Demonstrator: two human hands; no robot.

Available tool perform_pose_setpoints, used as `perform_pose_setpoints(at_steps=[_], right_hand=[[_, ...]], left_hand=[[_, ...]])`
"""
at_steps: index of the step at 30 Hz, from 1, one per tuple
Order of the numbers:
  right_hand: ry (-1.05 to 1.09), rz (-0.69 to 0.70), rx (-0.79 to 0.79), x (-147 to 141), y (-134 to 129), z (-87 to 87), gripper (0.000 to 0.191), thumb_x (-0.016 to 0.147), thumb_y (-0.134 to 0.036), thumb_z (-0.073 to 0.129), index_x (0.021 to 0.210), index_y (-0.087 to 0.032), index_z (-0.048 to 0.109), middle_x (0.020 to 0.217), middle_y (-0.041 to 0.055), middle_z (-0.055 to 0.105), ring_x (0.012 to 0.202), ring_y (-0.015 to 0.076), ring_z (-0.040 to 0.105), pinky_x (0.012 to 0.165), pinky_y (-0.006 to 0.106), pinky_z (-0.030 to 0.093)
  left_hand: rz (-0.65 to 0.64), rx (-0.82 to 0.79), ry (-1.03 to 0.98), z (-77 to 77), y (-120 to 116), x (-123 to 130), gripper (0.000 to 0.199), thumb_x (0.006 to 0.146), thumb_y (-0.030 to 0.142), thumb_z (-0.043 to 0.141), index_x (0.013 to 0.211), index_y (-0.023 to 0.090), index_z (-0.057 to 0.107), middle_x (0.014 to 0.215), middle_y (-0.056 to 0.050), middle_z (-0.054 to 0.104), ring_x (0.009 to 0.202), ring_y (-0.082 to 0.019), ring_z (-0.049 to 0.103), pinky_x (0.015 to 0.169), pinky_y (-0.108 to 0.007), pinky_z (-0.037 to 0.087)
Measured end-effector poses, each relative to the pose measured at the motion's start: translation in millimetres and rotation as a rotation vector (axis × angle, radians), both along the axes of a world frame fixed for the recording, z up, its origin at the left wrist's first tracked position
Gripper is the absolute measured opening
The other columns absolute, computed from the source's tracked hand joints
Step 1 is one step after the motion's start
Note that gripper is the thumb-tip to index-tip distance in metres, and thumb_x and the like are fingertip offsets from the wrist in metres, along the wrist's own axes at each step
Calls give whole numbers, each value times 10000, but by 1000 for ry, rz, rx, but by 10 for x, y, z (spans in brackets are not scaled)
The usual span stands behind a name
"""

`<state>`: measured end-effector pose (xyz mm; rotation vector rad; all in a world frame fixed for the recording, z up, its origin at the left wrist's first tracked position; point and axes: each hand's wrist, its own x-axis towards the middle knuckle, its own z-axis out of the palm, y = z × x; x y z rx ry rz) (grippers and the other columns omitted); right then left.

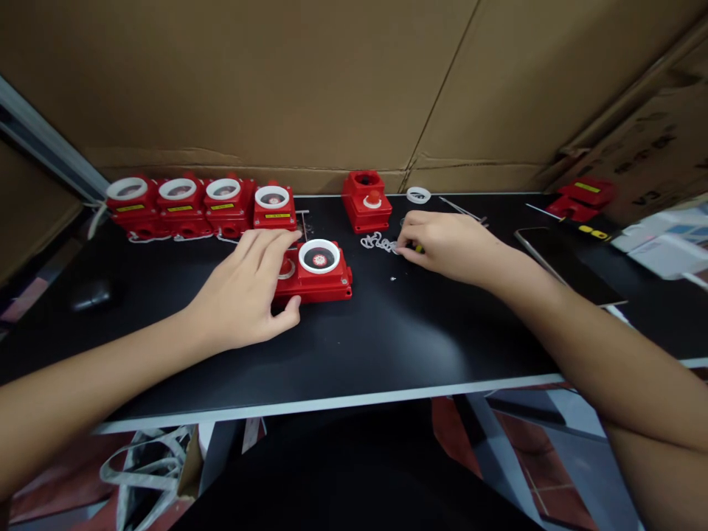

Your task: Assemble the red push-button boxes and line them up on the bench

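My left hand (248, 287) is wrapped over the left end of a red box (326, 287) lying on the black table, fingers on its far side and thumb at its near side. A white ring (319, 256) surrounds a dark round window on that box. My right hand (436, 243) is closed at the right end of a white coiled cord (378, 242), with a small yellow-green item partly showing between its fingers. Beyond the cord stands another red box (366, 203) with an open round hole and no white ring.
Several red boxes (224, 206) line the back left. Behind my right hand lie a loose white ring (419, 195) and tweezers (462, 210). A phone (564, 265), a screwdriver (594, 232) and red parts (583, 198) are at right; a mouse (91, 293) is at left.
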<state>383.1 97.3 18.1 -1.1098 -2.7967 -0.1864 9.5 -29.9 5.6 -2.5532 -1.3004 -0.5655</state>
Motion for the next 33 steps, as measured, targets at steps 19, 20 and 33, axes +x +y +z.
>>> perform_pose_setpoints(at_steps=[19, 20, 33], right_hand=[[901, 71, -308, -168, -234, 372, 106, 929, -253, 685, 841, -223, 636, 1082, 112, 785, 947, 203, 725, 854, 353, 609], [923, 98, -368, -217, -280, 346, 109, 925, -261, 694, 838, -216, 647, 1065, 105, 779, 919, 186, 713, 832, 336, 604], [995, 288, -1096, -626, -756, -6, 175, 917, -238, 855, 867, -179, 699, 990, 32, 718, 861, 106, 658, 833, 239, 599]], left_hand=[[-154, 168, -161, 46, 33, -98, 697, 1020, 336, 657, 1687, 186, 524, 1542, -187, 740, 1434, -439, 720, 1218, -688, 660], [-213, 205, -150, 69, 12, -81, 710, 993, 300, 695, 1678, 196, 537, 1516, -195, 762, 1416, -448, 744, 1192, -696, 672], [-450, 311, 127, 108, -355, 159, 536, 1049, 145, 713, 1585, 154, 713, 1518, -187, 844, 1460, -372, 793, 1174, -498, 745]])
